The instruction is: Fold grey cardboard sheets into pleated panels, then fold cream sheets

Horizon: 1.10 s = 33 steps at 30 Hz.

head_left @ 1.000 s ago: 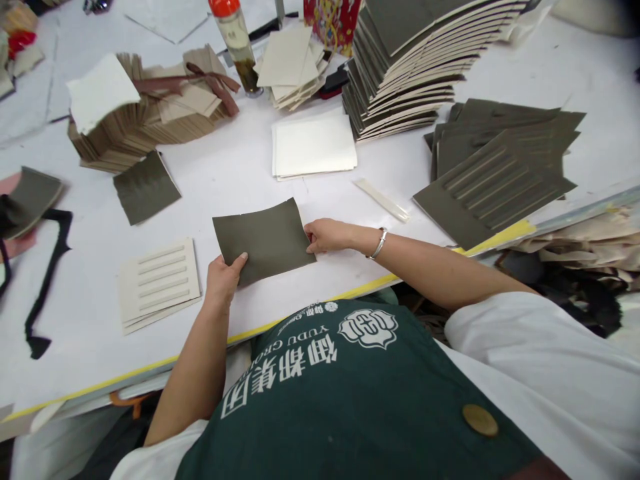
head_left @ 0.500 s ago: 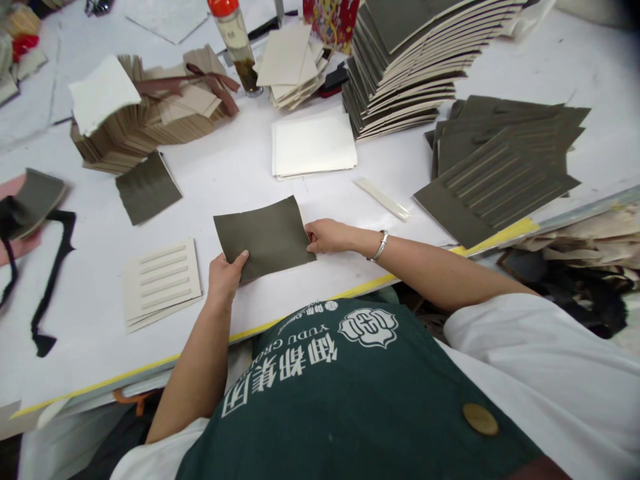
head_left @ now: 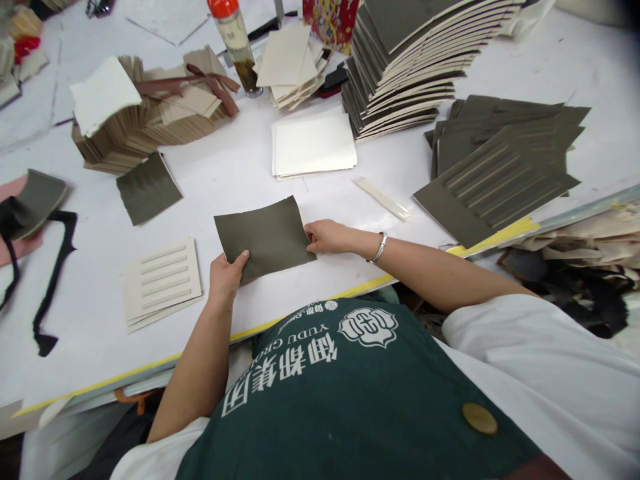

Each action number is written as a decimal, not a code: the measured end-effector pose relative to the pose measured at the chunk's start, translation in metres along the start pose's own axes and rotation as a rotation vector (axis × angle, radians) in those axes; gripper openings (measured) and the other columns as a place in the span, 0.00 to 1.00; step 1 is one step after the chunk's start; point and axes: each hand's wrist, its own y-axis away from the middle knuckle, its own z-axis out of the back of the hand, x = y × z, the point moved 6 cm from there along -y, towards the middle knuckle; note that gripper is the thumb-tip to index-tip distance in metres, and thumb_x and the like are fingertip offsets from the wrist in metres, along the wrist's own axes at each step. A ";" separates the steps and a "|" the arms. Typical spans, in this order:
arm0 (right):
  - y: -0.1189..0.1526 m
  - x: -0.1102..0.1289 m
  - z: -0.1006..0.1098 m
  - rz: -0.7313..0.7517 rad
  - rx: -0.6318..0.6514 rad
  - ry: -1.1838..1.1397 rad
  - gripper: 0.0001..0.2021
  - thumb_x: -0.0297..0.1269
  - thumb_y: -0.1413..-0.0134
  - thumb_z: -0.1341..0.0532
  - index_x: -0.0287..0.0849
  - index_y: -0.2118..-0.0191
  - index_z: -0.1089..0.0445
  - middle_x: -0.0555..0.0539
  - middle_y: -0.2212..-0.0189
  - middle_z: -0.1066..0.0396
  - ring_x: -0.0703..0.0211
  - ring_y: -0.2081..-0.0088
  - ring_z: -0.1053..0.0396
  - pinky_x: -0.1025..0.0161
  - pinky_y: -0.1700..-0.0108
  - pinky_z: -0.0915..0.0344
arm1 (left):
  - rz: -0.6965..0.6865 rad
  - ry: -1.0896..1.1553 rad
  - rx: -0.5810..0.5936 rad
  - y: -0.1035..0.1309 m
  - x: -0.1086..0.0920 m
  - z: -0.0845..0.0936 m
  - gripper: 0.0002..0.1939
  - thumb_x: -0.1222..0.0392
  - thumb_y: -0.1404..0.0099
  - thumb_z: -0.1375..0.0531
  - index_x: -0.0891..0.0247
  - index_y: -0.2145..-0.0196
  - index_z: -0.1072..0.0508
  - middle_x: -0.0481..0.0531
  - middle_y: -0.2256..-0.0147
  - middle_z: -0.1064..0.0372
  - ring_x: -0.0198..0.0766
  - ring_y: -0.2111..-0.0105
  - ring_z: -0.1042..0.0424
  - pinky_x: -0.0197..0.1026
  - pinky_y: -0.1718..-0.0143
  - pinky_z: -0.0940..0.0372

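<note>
A dark olive-grey rectangular sheet (head_left: 267,237), slightly curved, is held in front of me near the table's front edge. My left hand (head_left: 227,273) grips its lower left corner, thumb on top and fingers underneath. At the right edge, my right hand (head_left: 327,237) pinches the sheet between thumb and fingers. Left of my left hand lie a few pale cards with raised strips (head_left: 163,283). Beyond my right hand rests a narrow translucent flat strip (head_left: 383,199). A short stack of white sheets (head_left: 315,145) lies behind the held sheet.
To the right are dark ribbed panels (head_left: 495,180), with a tall fanned stack of dark-faced boards (head_left: 425,73) behind. Beige pieces tied with brown ribbon (head_left: 150,120) stand at back left, beside a small dark piece (head_left: 149,189). A red-capped bottle (head_left: 235,47) stands farther back.
</note>
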 end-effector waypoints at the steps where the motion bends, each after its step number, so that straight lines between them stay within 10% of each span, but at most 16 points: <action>1: 0.000 0.000 0.000 0.004 -0.005 0.007 0.08 0.34 0.55 0.42 0.38 0.66 0.33 0.43 0.68 0.29 0.57 0.67 0.34 0.66 0.71 0.47 | 0.001 -0.001 -0.002 0.000 -0.001 0.000 0.21 0.53 0.52 0.37 0.68 0.62 0.27 0.58 0.63 0.26 0.44 0.63 0.27 0.44 0.60 0.32; 15: 0.006 0.008 -0.006 0.012 -0.027 0.092 0.08 0.32 0.51 0.44 0.37 0.63 0.35 0.41 0.66 0.28 0.54 0.65 0.32 0.65 0.70 0.46 | -0.062 -0.174 0.114 0.006 -0.017 0.015 0.19 0.48 0.51 0.40 0.66 0.67 0.28 0.49 0.74 0.28 0.36 0.74 0.32 0.36 0.73 0.38; 33: 0.007 0.009 -0.014 -0.058 -0.023 0.126 0.06 0.35 0.51 0.44 0.40 0.66 0.36 0.44 0.70 0.28 0.57 0.70 0.33 0.66 0.72 0.47 | -0.200 -0.296 0.079 -0.003 0.017 0.032 0.12 0.51 0.51 0.40 0.63 0.80 0.33 0.46 0.79 0.38 0.33 0.76 0.38 0.36 0.73 0.43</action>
